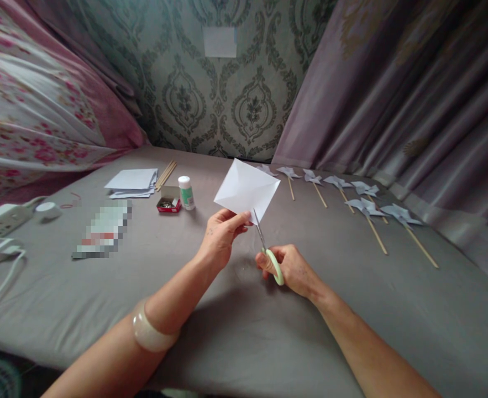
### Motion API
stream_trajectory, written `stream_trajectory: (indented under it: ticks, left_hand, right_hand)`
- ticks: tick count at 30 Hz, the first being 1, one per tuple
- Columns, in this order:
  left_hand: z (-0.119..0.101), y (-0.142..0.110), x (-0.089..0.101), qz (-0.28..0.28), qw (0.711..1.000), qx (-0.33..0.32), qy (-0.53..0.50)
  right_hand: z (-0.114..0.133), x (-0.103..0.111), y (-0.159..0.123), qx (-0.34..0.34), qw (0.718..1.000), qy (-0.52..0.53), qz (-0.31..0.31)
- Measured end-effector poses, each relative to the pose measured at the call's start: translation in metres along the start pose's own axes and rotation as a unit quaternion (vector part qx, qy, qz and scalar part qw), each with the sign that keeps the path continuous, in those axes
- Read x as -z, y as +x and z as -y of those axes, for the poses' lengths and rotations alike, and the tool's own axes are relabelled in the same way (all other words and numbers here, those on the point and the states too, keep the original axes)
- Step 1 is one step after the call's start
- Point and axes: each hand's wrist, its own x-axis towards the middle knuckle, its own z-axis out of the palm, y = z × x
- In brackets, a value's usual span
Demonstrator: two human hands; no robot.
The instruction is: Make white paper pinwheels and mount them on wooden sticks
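My left hand [222, 235] pinches the lower edge of a square white sheet of paper [246, 185], held up above the cloth with one corner pointing down. Faint crease lines cross the sheet. In my right hand [291, 268] is a pair of scissors [274, 266] with pale green handles, my fingers through the loops. Its blades reach up to the paper's lower part, near the bottom corner and just right of my left thumb. Whether the blades are parted there is too small to tell.
Several paper pinwheels on sticks [366, 208] lie at the right. Left of centre stand a white-and-green bottle [186, 193] and a small red box [169, 205] of metal bits. Beyond are loose sticks [166, 176] and stacked paper [131, 181]. A power strip [5, 218] lies far left.
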Motion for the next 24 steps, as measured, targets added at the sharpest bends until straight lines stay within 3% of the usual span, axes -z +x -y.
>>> stream_trajectory:
  ticks: [24]
  left_hand:
    - [0.0007,0.0005,0.0002,-0.009,1.0,0.003,0.0]
  right_hand:
    - [-0.0017,-0.0017,0.0006,-0.005,1.0,-0.006,-0.009]
